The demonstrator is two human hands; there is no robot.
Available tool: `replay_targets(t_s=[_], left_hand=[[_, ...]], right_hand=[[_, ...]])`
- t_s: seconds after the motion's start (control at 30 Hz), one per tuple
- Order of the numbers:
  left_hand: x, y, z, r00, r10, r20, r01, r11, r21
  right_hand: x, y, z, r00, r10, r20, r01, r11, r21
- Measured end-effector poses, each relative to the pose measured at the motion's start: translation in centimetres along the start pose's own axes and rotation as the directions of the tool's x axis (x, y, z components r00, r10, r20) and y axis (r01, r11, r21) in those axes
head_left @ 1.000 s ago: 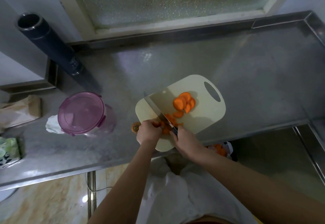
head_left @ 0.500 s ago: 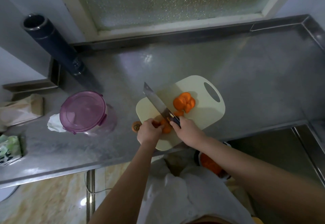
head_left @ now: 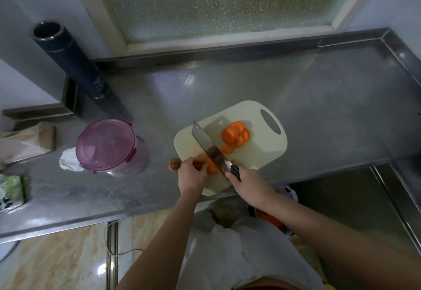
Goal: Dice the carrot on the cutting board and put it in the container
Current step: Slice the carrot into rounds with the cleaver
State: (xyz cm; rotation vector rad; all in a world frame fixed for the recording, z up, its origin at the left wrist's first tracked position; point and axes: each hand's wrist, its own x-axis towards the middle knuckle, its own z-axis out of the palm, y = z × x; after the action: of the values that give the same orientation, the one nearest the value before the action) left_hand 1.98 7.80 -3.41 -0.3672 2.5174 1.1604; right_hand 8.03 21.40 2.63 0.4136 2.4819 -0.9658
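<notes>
A cream cutting board (head_left: 262, 153) lies on the steel counter. A pile of orange carrot slices (head_left: 235, 135) sits near its middle, with one more slice (head_left: 227, 149) just below the pile. My left hand (head_left: 191, 173) holds the remaining carrot piece (head_left: 210, 165) at the board's near left edge. My right hand (head_left: 247, 181) grips the dark handle of a cleaver (head_left: 206, 143), whose blade lies edge-down against the carrot piece beside my left fingers. A carrot end stub (head_left: 174, 164) lies off the board's left edge. The clear container with a purple lid (head_left: 107, 145) stands closed to the left.
A dark pipe (head_left: 68, 57) leans at the back left. Crumpled white paper (head_left: 69, 160) lies beside the container, and bags (head_left: 25, 140) sit at the far left. A sink basin (head_left: 355, 198) opens at the right. A bag with carrots (head_left: 273, 219) hangs below the counter edge.
The cleaver blade went from lying flat to standing on edge and now sits on the carrot piece. The view shifted slightly; my left hand stayed on the carrot.
</notes>
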Motion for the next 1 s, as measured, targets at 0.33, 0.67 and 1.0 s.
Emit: replay_targets(t_s=[0.33, 0.67, 1.0], left_hand=[[0.2, 0.7, -0.1, 0.996, -0.082, 0.036, 0.082, 0.997, 0.016], [0.6, 1.1, -0.4, 0.981, -0.185, 0.061, 0.177, 0.977, 0.115], [0.9, 0.8, -0.2, 0.984, -0.171, 0.052, 0.156, 0.963, 0.218]], right_hand=[[-0.6, -0.2, 1.5, 1.0, -0.01, -0.018, 0.009, 0.998, -0.056], [-0.4, -0.9, 2.9, 0.997, 0.009, -0.079, -0.023, 0.984, -0.179], [1.8, -1.0, 3.4, 0.999, -0.008, -0.049, 0.005, 0.998, -0.06]])
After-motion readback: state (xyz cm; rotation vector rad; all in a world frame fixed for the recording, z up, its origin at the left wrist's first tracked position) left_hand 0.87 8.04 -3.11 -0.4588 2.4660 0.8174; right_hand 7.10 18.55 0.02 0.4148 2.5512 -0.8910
